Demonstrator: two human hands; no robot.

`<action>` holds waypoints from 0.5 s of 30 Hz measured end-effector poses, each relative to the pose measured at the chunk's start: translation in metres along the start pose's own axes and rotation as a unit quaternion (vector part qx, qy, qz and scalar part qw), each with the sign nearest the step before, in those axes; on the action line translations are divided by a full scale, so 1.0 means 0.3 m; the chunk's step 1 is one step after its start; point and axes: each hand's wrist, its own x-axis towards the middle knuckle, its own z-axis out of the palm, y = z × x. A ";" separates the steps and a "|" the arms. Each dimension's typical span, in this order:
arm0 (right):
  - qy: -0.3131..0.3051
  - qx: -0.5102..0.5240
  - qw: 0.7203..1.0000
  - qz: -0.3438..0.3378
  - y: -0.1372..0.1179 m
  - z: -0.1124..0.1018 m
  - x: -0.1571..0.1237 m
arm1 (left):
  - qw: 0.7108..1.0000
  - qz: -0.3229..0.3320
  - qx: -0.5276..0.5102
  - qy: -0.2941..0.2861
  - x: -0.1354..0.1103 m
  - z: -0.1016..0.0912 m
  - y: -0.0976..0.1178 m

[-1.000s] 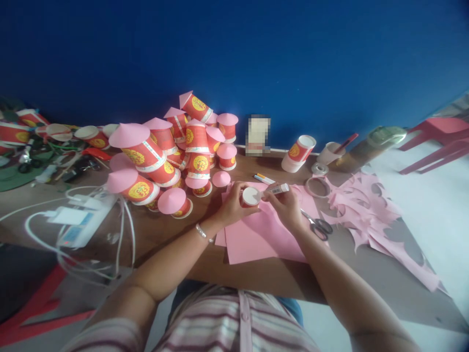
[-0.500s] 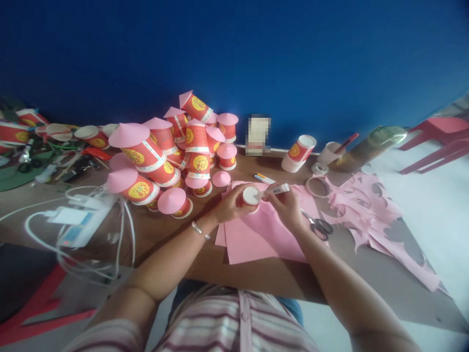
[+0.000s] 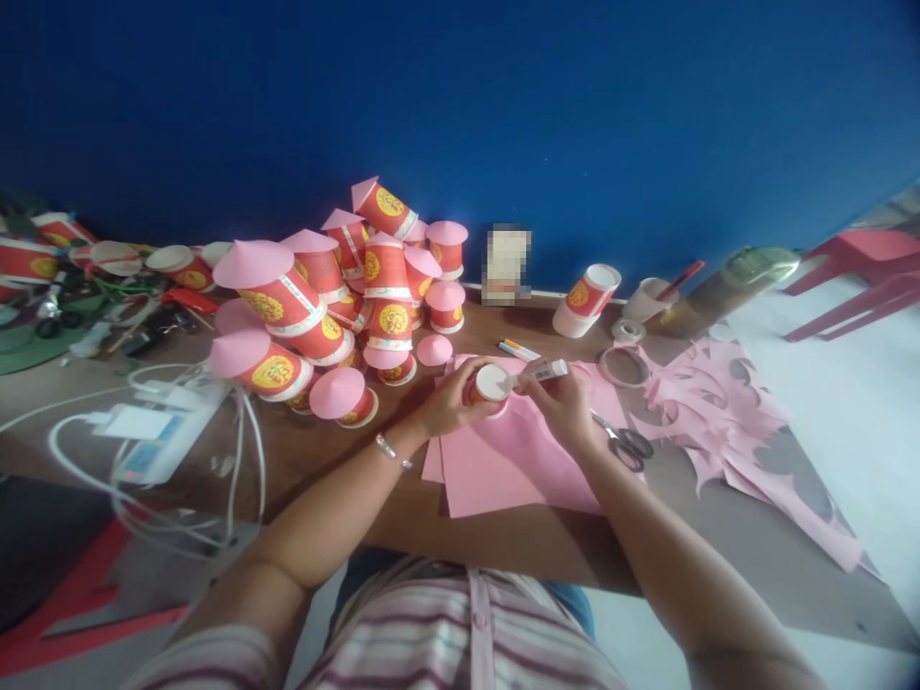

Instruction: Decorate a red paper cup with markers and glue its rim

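My left hand [image 3: 454,402] is wrapped around a red paper cup [image 3: 493,385] whose round white end faces up. Pinched in my right hand [image 3: 559,398] is a white glue tube [image 3: 543,373], its narrow tip at the right edge of the cup's white end. Both hands are above a stack of pink paper sheets [image 3: 503,470]. Scissors [image 3: 630,447] with dark handles lie just right of my right forearm, the blades partly hidden. A loose pink paper cone [image 3: 435,351] rests beyond my left hand.
Red cups with pink cone tops [image 3: 273,307] are piled at the left. Nearby are a white power strip [image 3: 154,436] and cables. Pink paper scraps [image 3: 719,402], a tape roll [image 3: 624,366], stacked cups [image 3: 586,302] and a bottle [image 3: 725,287] occupy the right side.
The cup in my left hand has shifted very slightly to the left. My right hand and the glue tube have hardly moved.
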 end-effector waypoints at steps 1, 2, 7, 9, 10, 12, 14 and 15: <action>0.001 0.000 1.000 0.000 0.001 0.001 0.000 | 1.000 0.003 0.003 -0.006 0.000 -0.003 -0.002; 0.002 0.000 1.000 0.000 0.003 0.001 -0.001 | 1.000 0.006 0.007 -0.009 -0.001 -0.004 -0.005; 0.010 0.022 1.000 0.001 0.014 0.005 -0.003 | 0.998 0.003 0.049 0.031 -0.007 0.033 -0.041; 0.011 0.031 0.999 0.007 0.019 0.005 -0.003 | 0.995 -0.009 0.065 0.070 -0.009 0.051 -0.052; 0.009 0.034 0.999 0.012 0.022 0.004 -0.003 | 0.994 -0.013 0.061 0.086 -0.010 0.056 -0.053; 0.002 0.043 0.999 0.022 0.027 0.003 -0.002 | 0.996 -0.026 0.041 0.079 -0.009 0.056 -0.050; -0.004 0.053 0.998 0.027 0.030 0.001 -0.001 | 0.997 -0.031 0.013 0.063 -0.008 0.043 -0.039; -0.006 0.055 0.998 0.027 0.031 0.001 -0.001 | 0.998 -0.031 0.003 0.051 -0.007 0.035 -0.032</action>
